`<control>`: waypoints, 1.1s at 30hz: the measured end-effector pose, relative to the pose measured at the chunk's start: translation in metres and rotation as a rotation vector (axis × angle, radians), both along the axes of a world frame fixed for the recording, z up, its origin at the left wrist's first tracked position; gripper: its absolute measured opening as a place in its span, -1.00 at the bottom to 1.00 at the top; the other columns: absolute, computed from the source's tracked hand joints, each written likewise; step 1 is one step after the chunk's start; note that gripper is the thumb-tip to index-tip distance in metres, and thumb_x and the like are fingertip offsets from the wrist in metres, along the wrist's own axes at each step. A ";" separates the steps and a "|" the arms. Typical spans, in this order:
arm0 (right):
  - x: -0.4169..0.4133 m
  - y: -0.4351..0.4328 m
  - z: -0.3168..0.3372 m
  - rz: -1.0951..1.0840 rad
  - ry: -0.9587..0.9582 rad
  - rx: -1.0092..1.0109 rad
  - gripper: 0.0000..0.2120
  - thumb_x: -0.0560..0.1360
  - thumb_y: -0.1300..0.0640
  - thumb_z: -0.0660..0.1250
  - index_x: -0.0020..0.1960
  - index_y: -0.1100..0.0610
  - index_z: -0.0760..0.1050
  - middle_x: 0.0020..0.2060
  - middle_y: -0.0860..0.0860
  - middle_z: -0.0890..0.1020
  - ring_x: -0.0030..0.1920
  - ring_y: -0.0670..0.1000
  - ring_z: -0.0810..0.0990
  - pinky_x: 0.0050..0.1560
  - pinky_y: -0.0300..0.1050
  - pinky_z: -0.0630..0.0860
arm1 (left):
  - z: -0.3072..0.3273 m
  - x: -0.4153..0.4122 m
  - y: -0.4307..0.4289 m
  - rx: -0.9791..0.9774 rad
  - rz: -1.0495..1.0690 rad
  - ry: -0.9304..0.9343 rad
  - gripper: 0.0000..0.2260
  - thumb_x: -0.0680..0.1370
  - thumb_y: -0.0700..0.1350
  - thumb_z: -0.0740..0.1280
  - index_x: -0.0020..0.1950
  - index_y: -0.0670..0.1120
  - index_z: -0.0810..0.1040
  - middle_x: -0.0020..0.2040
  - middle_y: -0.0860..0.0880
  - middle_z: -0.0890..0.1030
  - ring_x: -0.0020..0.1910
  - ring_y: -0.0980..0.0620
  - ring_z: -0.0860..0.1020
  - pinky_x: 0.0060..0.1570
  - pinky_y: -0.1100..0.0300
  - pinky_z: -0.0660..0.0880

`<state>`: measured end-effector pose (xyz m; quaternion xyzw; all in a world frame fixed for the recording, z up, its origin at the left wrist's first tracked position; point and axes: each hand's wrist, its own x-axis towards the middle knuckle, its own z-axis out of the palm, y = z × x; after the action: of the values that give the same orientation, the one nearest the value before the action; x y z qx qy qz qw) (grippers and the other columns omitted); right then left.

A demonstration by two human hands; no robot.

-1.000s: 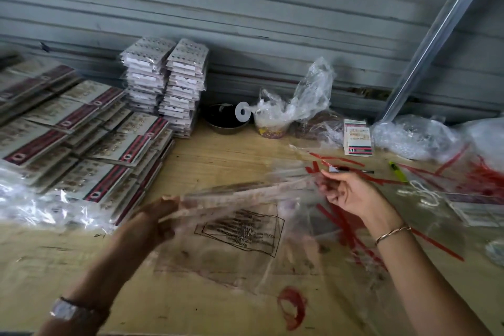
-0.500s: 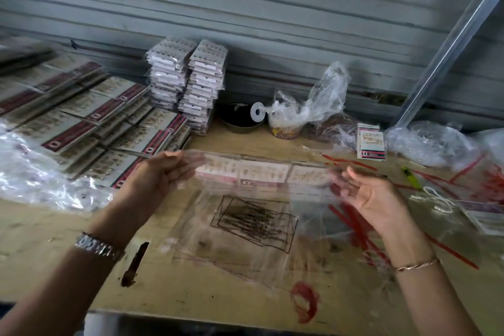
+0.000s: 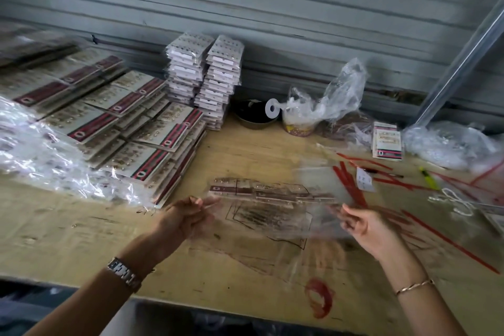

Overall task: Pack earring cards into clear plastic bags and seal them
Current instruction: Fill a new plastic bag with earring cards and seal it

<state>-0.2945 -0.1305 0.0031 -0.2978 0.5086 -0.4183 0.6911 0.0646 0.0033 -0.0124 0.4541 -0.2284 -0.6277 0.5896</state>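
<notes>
Head view: we hold the clear bag [image 3: 275, 222], earring cards [image 3: 261, 191] inside, between both hands; left hand [image 3: 188, 217] and right hand [image 3: 365, 226] each pinch an edge above the wooden counter [image 3: 81, 240], grey shutter [image 3: 272, 8] behind.

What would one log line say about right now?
left hand: grips clear bag | right hand: grips clear bag | earring cards: inside bag

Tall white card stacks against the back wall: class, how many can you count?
2. One stack stands next to the flat red-striped packs; the second stack stands close beside it, nearer the dark bowl. More could be hidden behind them.
</notes>
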 end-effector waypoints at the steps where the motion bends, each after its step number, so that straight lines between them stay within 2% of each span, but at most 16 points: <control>1: -0.001 0.004 -0.001 0.011 0.103 -0.007 -0.89 0.43 0.37 0.31 -0.10 0.21 0.53 -0.21 0.09 0.72 -0.25 -0.02 0.71 -0.38 -0.27 0.47 | 0.000 0.000 0.004 0.041 -0.013 -0.054 -0.90 0.56 -0.30 0.19 -0.09 -0.26 0.49 0.16 -0.25 0.62 0.01 -0.13 0.65 -0.09 0.09 0.60; 4: -0.002 0.017 0.001 0.056 0.619 -0.138 -0.95 0.45 0.28 0.42 -0.18 0.26 0.61 -0.42 0.03 0.66 -0.41 -0.02 0.61 -0.39 -0.20 0.38 | 0.002 0.000 0.011 0.151 -0.037 -0.285 -0.84 0.58 -0.28 0.25 -0.01 -0.34 0.59 0.03 -0.31 0.66 -0.05 -0.22 0.66 -0.14 0.07 0.60; 6: 0.002 0.025 0.005 0.112 0.964 -0.272 -0.81 0.44 0.18 0.47 -0.28 0.27 0.59 -0.42 0.08 0.61 -0.32 0.05 0.58 -0.31 -0.14 0.38 | 0.002 -0.002 0.013 0.214 -0.022 -0.339 -0.83 0.58 -0.26 0.28 0.05 -0.36 0.58 -0.03 -0.28 0.68 -0.14 -0.15 0.70 -0.24 0.15 0.64; 7: 0.007 0.031 0.007 0.131 1.127 -0.343 -0.80 0.43 0.13 0.49 -0.23 0.25 0.58 -0.32 0.11 0.62 -0.19 0.09 0.59 -0.20 -0.10 0.42 | 0.004 -0.003 0.013 0.233 -0.034 -0.371 -0.81 0.58 -0.22 0.30 0.05 -0.35 0.58 -0.05 -0.26 0.69 -0.15 -0.14 0.70 -0.28 0.17 0.63; 9: 0.022 0.046 0.008 0.126 1.489 -0.523 -0.67 0.39 0.07 0.51 0.04 0.22 0.52 0.01 0.19 0.54 0.13 0.17 0.48 0.06 -0.04 0.45 | 0.004 -0.003 0.016 0.271 -0.058 -0.465 -0.78 0.57 -0.11 0.35 0.01 -0.28 0.62 -0.08 -0.22 0.70 -0.20 -0.11 0.69 -0.37 0.20 0.58; 10: 0.031 0.053 0.006 0.096 1.569 -0.653 -0.59 0.38 0.09 0.52 0.12 0.22 0.48 0.08 0.22 0.47 0.19 0.19 0.40 0.09 -0.06 0.41 | 0.003 -0.001 0.017 0.282 -0.063 -0.504 -0.76 0.55 -0.06 0.37 -0.02 -0.25 0.63 -0.10 -0.20 0.71 -0.26 -0.07 0.68 -0.41 0.22 0.55; 11: 0.042 0.060 0.008 0.069 1.553 -0.790 -0.58 0.36 0.13 0.52 0.13 0.22 0.47 0.09 0.21 0.44 0.18 0.19 0.38 0.05 -0.13 0.36 | 0.002 0.001 0.019 0.291 -0.074 -0.542 -0.74 0.54 -0.02 0.38 -0.04 -0.22 0.65 -0.13 -0.17 0.71 -0.31 -0.03 0.67 -0.45 0.24 0.52; 13: 0.069 0.072 0.013 0.115 1.374 -0.999 -0.73 0.39 0.18 0.51 0.03 0.21 0.54 0.00 0.13 0.49 0.10 0.11 0.43 -0.02 -0.27 0.26 | 0.000 0.004 0.023 0.320 -0.122 -0.616 -0.74 0.52 0.05 0.39 -0.05 -0.16 0.66 -0.15 -0.12 0.72 -0.30 -0.02 0.68 -0.45 0.23 0.49; 15: 0.096 0.082 0.016 0.274 1.187 -1.107 -0.88 0.45 0.15 0.46 -0.04 0.15 0.60 -0.08 0.00 0.55 0.04 0.01 0.45 0.02 -0.30 0.29 | -0.001 0.007 0.028 0.347 -0.192 -0.643 -0.76 0.53 0.05 0.38 -0.03 -0.12 0.67 -0.14 -0.06 0.73 -0.26 -0.03 0.69 -0.46 0.25 0.43; 16: 0.108 0.086 0.015 0.361 1.119 -1.139 -0.91 0.48 0.12 0.43 -0.04 0.12 0.61 -0.10 -0.04 0.57 0.03 -0.03 0.46 0.06 -0.27 0.33 | -0.001 0.008 0.030 0.350 -0.217 -0.644 -0.76 0.54 0.05 0.37 -0.04 -0.11 0.67 -0.13 -0.04 0.73 -0.31 -0.01 0.68 -0.49 0.29 0.38; 18: 0.132 0.096 0.010 0.500 1.034 -1.175 -0.86 0.53 0.05 0.37 0.01 0.08 0.63 -0.09 -0.10 0.59 0.05 -0.09 0.44 0.10 -0.23 0.37 | -0.001 0.008 0.034 0.325 -0.229 -0.644 -0.76 0.54 0.03 0.36 -0.08 -0.13 0.69 -0.16 -0.03 0.72 -0.49 0.08 0.54 -0.56 0.33 0.26; 20: 0.156 0.104 0.004 0.573 0.967 -1.203 -0.82 0.54 0.02 0.34 0.05 0.07 0.63 -0.06 -0.10 0.60 0.05 -0.10 0.43 0.12 -0.23 0.37 | -0.001 0.007 0.037 0.282 -0.205 -0.627 -0.75 0.55 -0.01 0.36 -0.13 -0.18 0.68 -0.30 -0.01 0.68 -0.59 0.13 0.36 -0.59 0.34 0.17; 22: 0.176 0.109 -0.003 0.611 0.949 -1.233 -0.79 0.53 0.01 0.35 0.08 0.09 0.63 -0.04 -0.07 0.60 0.06 -0.06 0.44 0.12 -0.18 0.39 | 0.000 0.005 0.038 0.255 -0.186 -0.588 -0.73 0.58 -0.06 0.33 -0.26 -0.15 0.65 -0.51 0.05 0.48 -0.62 0.15 0.25 -0.61 0.35 0.12; 24: 0.189 0.112 -0.007 0.640 0.974 -1.241 -0.74 0.52 -0.01 0.36 0.12 0.11 0.62 -0.02 -0.04 0.59 0.06 -0.03 0.43 0.08 -0.10 0.42 | 0.000 0.003 0.037 0.252 -0.169 -0.541 -0.65 0.60 -0.08 0.30 -0.38 -0.11 0.60 -0.55 0.05 0.35 -0.63 0.15 0.20 -0.60 0.35 0.08; 28: 0.201 0.116 -0.010 0.665 0.991 -1.230 -0.75 0.49 -0.01 0.39 0.07 0.11 0.63 -0.06 -0.04 0.59 0.02 -0.01 0.42 -0.01 -0.02 0.45 | -0.003 0.002 0.036 0.278 -0.121 -0.530 -0.65 0.61 -0.08 0.29 -0.38 -0.12 0.51 -0.52 -0.01 0.28 -0.64 0.12 0.18 -0.60 0.37 0.08; 33: 0.205 0.119 -0.007 0.684 1.051 -1.279 -0.89 0.47 0.11 0.42 -0.04 0.12 0.62 -0.12 -0.04 0.58 -0.02 -0.01 0.41 -0.08 0.01 0.49 | -0.004 0.000 0.036 0.317 -0.130 -0.634 -0.51 0.59 -0.05 0.32 -0.57 -0.06 0.55 -0.60 0.03 0.31 -0.66 0.13 0.23 -0.63 0.34 0.12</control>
<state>-0.0900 -0.0112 -0.0039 -0.9146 0.3125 -0.2027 0.1575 0.0646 0.0388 -0.0166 0.6965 -0.3281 -0.5196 0.3705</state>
